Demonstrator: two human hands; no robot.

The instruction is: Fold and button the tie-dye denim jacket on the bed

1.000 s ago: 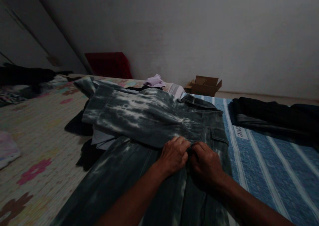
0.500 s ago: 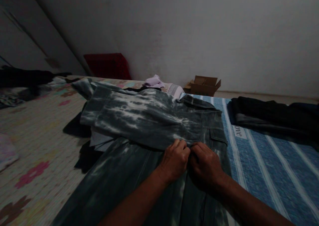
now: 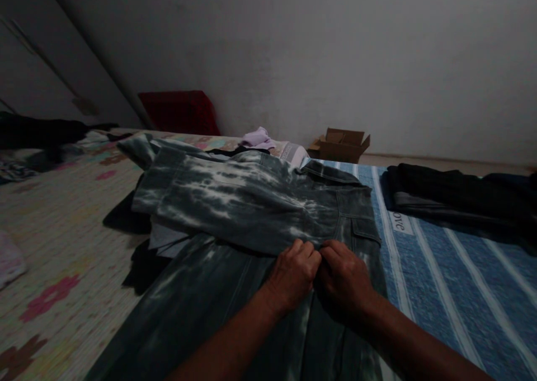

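Observation:
A dark grey-green tie-dye denim jacket (image 3: 226, 188) with whitish streaks lies spread in front of me, one sleeve stretched out to the left and a flap pocket at the right. My left hand (image 3: 296, 269) is closed on the fabric near the jacket's middle. Right beside it, my right hand (image 3: 344, 269) pinches the same part, the knuckles of both hands almost touching. What lies between the fingertips is hidden by the hands. Grey and black clothes (image 3: 146, 260) stick out from under the jacket on its left.
Folded dark clothes (image 3: 453, 196) are stacked on the blue striped sheet (image 3: 423, 269) at right. A floral sheet (image 3: 79, 224) covers the left side. Along the wall are a cardboard box (image 3: 342, 145), a lilac cloth (image 3: 258, 139) and a red object (image 3: 180, 112). More clothes (image 3: 42, 135) lie far left.
The view has shifted very slightly. Both hands stay closed at nearly the same spot on the jacket, which lies as before.

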